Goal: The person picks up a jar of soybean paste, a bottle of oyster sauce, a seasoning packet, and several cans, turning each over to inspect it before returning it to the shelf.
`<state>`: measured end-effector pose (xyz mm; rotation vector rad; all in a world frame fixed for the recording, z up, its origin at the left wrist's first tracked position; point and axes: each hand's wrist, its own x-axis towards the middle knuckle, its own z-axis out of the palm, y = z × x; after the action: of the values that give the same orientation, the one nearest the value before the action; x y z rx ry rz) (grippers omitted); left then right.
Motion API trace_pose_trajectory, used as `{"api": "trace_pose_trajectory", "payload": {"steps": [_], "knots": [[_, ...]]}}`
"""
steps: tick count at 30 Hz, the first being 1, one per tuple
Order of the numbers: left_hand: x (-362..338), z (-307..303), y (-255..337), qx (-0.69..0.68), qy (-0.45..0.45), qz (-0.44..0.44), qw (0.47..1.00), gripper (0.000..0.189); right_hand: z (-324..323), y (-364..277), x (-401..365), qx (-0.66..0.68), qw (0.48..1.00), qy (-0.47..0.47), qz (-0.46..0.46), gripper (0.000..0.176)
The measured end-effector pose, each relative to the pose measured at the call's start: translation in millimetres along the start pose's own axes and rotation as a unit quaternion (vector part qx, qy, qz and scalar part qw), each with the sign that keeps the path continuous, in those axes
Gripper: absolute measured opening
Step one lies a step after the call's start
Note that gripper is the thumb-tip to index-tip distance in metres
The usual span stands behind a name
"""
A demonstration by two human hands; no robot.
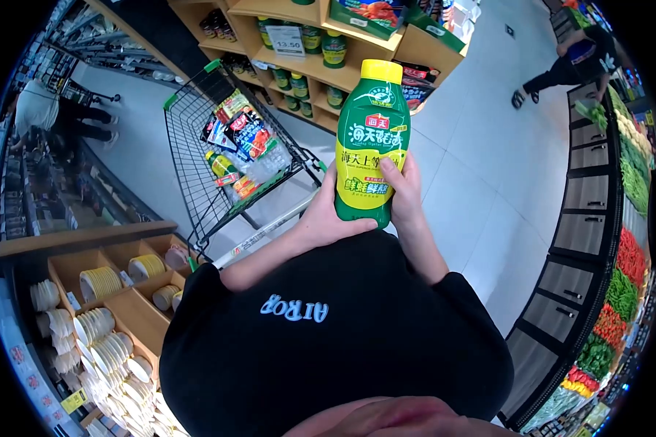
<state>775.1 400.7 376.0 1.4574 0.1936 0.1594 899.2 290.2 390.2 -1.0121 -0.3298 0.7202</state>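
Both hands are closed on the bottle (370,124). The left hand (324,218) wraps the lower left side and base. The right hand (407,191) wraps the lower right side, with its thumb laid across the front label. The bottle is green with a yellow cap (381,71) and a green and yellow label. It is held upright, cap up, in front of the chest and above the black shirt (328,342), clear of every surface. Just beyond the left hand stands a wire cart (189,164). It holds bright packets (244,131) and a small yellow-green bottle (222,166) lying among them. Behind the cart and the held bottle is a wooden shelf (310,67) stocked with similar green bottles, and a price tag (288,40) on it reads 13.50. At lower left, wooden bins hold stacks of bowls (102,342). Along the right edge runs a dark counter with drawers, lined with green and red produce (623,291). The pale tiled floor (481,160) lies between them. One person (568,65) bends over near the produce at top right. Another person (40,105) stands by the racks at upper left.
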Motion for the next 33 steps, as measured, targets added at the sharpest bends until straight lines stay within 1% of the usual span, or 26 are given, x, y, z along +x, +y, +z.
{"api": "trace_pose_trajectory", "payload": {"steps": [3, 6, 9, 12, 13, 16, 17, 18, 19, 21, 22, 23, 24, 25, 26, 27, 28, 29, 30, 31, 32, 33], "knots": [[-7.3, -8.3, -1.3, 0.020, 0.016, -0.011, 1.000, 0.113, 3.4, 15.4, 0.2, 0.011, 0.999, -0.007, 0.029, 0.041], [-9.5, -15.5, -0.6, -0.001, 0.019, -0.037, 0.999, 0.115, 6.9, 21.9, 4.1, 0.027, 0.999, -0.005, 0.041, 0.040], [-10.1, -22.2, -3.9, 0.003, 0.014, -0.025, 1.000, 0.117, 12.8, 23.6, 5.2, 0.037, 0.998, -0.006, 0.041, 0.040], [-11.1, -26.2, -4.8, 0.030, 0.032, 0.006, 0.999, 0.119, 18.5, 25.8, 9.4, 0.035, 0.999, -0.007, 0.034, 0.041], [-10.0, -28.3, -0.3, 0.070, 0.042, 0.022, 0.996, 0.120, 20.4, 26.3, 10.6, 0.030, 0.999, -0.006, 0.029, 0.041], [-8.2, -28.7, 4.6, 0.082, 0.080, 0.026, 0.993, 0.121, 28.1, 22.1, 11.4, -0.018, 1.000, 0.001, 0.013, 0.039], [-7.1, -29.8, 5.9, 0.066, 0.077, 0.008, 0.995, 0.123, 32.9, 21.6, 11.7, -0.040, 0.999, 0.008, 0.012, 0.038], [-6.0, -32.4, 7.4, 0.085, 0.079, 0.002, 0.993, 0.124, 37.0, 22.0, 12.4, -0.061, 0.998, 0.014, 0.010, 0.037], [-4.4, -35.0, 8.8, 0.106, 0.080, -0.004, 0.991, 0.125, 39.2, 22.3, 11.3, -0.113, 0.993, 0.015, 0.008, 0.036], [-0.2, -41.6, 8.4, 0.144, 0.089, -0.012, 0.985, 0.124, 41.9, 26.5, 10.8, -0.099, 0.995, 0.006, 0.013, 0.036], [0.8, -41.2, 10.4, 0.131, 0.093, -0.035, 0.986, 0.120, 41.6, 26.7, 8.9, -0.092, 0.996, 0.001, 0.015, 0.036], [2.5, -42.1, 14.5, 0.118, 0.097, -0.057, 0.987, 0.116, 41.9, 26.7, 6.4, -0.089, 0.995, -0.008, 0.038, 0.042], [4.2, -43.0, 17.7, 0.106, 0.101, -0.079, 0.986, 0.113, 47.2, 23.1, 4.2, -0.113, 0.993, -0.025, 0.013, 0.044], [6.4, -44.8, 14.4, 0.111, 0.120, -0.075, 0.984, 0.109, 55.8, 16.5, 2.0, -0.135, 0.990, -0.041, -0.011, 0.047], [7.4, -47.2, 9.2, 0.073, 0.111, -0.058, 0.990, 0.107, 60.5, 13.3, 0.9, -0.157, 0.985, -0.056, -0.035, 0.050], [7.5, -51.0, 3.3, 0.035, 0.100, -0.041, 0.994, 0.105, 56.6, 15.4, 0.3, -0.190, 0.979, -0.050, -0.046, 0.053], [7.7, -55.1, 0.0, -0.002, 0.089, -0.023, 0.996, 0.102, 54.1, 13.2, 1.8, -0.195, 0.978, -0.059, -0.054, 0.051], [7.6, -59.0, -1.2, -0.067, 0.068, -0.011, 0.995, 0.094, 51.1, 10.0, 3.9, -0.201, 0.975, -0.069, -0.063, 0.049], [7.4, -62.7, -0.9, -0.110, 0.045, -0.018, 0.993, 0.093, 47.9, 7.3, 5.5, -0.207, 0.973, -0.079, -0.070, 0.047], [7.2, -66.1, -0.7, -0.153, 0.023, -0.025, 0.988, 0.092, 44.6, 5.9, 8.2, -0.225, 0.968, -0.074, -0.081, 0.042], [7.7, -68.1, -0.6, -0.196, 0.000, -0.033, 0.980, 0.091, 41.3, 8.0, 11.4, -0.217, 0.969, -0.067, -0.095, 0.041], [8.5, -68.0, -5.2, -0.211, -0.014, -0.030, 0.977, 0.092, 36.9, 12.3, 14.6, -0.209, 0.970, -0.060, -0.108, 0.041]]}}
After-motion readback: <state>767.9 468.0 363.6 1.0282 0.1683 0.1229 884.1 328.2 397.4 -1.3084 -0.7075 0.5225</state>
